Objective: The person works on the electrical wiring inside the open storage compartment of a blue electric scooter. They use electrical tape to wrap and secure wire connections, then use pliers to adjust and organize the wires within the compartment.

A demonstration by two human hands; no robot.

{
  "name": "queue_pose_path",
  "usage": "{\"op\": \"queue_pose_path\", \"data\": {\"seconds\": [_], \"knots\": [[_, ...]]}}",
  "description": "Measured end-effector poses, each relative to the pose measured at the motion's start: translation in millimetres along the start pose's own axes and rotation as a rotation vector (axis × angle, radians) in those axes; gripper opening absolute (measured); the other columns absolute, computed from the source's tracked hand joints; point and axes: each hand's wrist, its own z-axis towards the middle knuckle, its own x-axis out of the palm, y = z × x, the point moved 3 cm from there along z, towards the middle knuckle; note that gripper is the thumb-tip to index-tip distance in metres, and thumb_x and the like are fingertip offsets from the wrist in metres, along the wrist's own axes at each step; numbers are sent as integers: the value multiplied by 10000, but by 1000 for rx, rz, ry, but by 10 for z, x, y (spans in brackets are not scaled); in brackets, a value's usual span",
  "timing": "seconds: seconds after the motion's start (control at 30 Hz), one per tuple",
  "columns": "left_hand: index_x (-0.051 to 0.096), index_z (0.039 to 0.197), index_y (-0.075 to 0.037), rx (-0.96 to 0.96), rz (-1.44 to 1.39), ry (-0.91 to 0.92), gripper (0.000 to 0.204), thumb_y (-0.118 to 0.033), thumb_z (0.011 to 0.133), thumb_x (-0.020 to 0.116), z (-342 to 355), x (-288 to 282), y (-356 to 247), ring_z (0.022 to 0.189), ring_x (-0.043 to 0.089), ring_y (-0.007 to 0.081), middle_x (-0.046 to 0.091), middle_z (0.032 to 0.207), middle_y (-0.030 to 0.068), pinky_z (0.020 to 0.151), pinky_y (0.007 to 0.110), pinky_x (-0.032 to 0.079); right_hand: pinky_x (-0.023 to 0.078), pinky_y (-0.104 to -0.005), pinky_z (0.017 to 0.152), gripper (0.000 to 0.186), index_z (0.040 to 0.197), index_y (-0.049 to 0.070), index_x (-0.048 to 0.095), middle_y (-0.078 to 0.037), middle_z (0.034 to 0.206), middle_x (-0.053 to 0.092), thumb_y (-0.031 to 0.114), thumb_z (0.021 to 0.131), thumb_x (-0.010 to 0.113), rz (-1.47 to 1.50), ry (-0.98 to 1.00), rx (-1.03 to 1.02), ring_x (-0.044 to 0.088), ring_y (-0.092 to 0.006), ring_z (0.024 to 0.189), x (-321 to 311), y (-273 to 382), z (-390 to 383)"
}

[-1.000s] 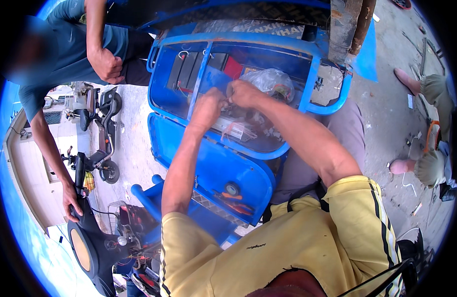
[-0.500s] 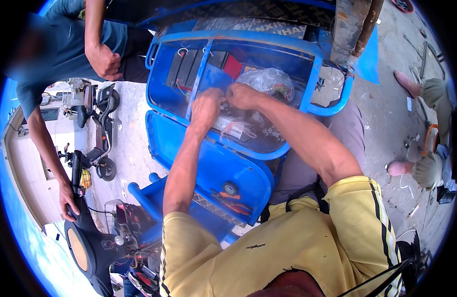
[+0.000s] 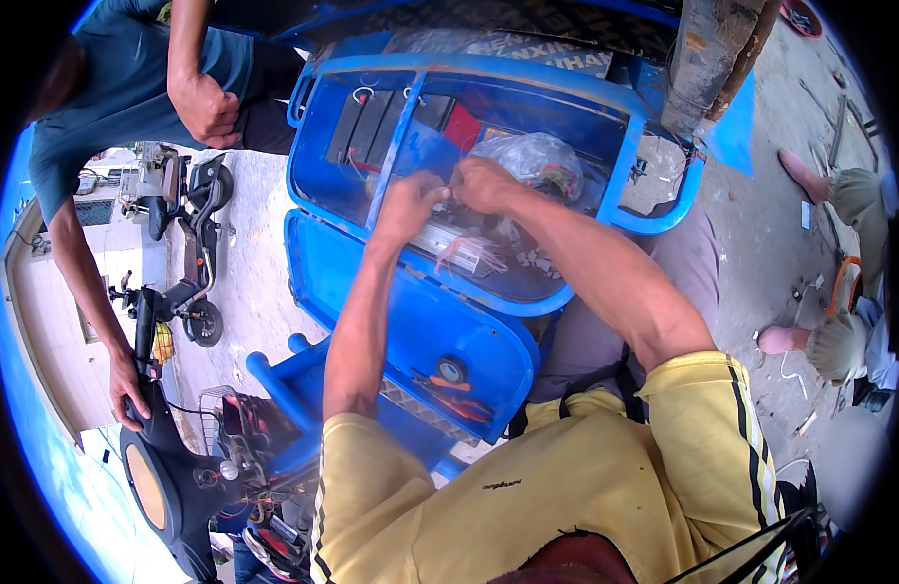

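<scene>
Both my hands are close together over the open blue metal compartment (image 3: 539, 302) of a vehicle. The fingers of my left hand (image 3: 407, 207) are closed in a pinch beside the dividing bar. My right hand (image 3: 483, 185) is also closed, its fingertips almost meeting the left's. Whatever they grip is too small or hidden to make out. Below the hands lies a silver finned box (image 3: 448, 249) with thin reddish wires at its end. A clear plastic bag (image 3: 533, 158) sits beyond my right hand. Dark battery blocks (image 3: 364, 125) stand behind the bar, near a red piece (image 3: 462, 127).
The lowered blue lid (image 3: 391, 310) holds a black roll (image 3: 451, 369) and orange-handled tools (image 3: 449, 383). At left a person in a teal shirt (image 3: 128, 107) rests one hand on a dark vehicle (image 3: 182, 487); a scooter (image 3: 204, 243) stands behind. Another person's legs (image 3: 853, 200) show at right.
My hands stay over the same spot, with only small finger movements; the left fingertips and thumb show a little more clearly. The whole view has shifted slightly.
</scene>
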Motion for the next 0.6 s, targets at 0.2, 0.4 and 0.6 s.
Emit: {"op": "queue_pose_path", "data": {"seconds": [0.2, 0.4, 0.6], "knots": [[748, 975, 23, 167, 249, -64, 128, -105, 960, 746, 44, 66, -72, 924, 736, 359, 758, 951, 209, 830, 443, 544, 555, -471, 1002, 321, 1168, 45, 785, -237, 1226, 748, 193, 888, 728, -6, 28, 13, 696, -392, 1198, -1, -24, 0], [758, 987, 8, -2, -20, -42, 177, -168, 983, 743, 53, 21, -40, 915, 749, 352, 766, 951, 205, 813, 452, 551, 538, -473, 1044, 376, 1254, 66, 744, -208, 1316, 719, 218, 910, 734, -19, -110, 17, 678, -389, 1238, -20, -100, -11], [769, 1042, -24, -37, 113, -77, 252, -265, 997, 710, 97, 33, 6, 1002, 733, 401, 769, 1017, 217, 879, 483, 546, 555, -478, 1002, 245, 1187, 85, 754, -163, 1226, 724, 140, 965, 663, -103, -344, -299, 699, -384, 1146, -382, 456, -510]]}}
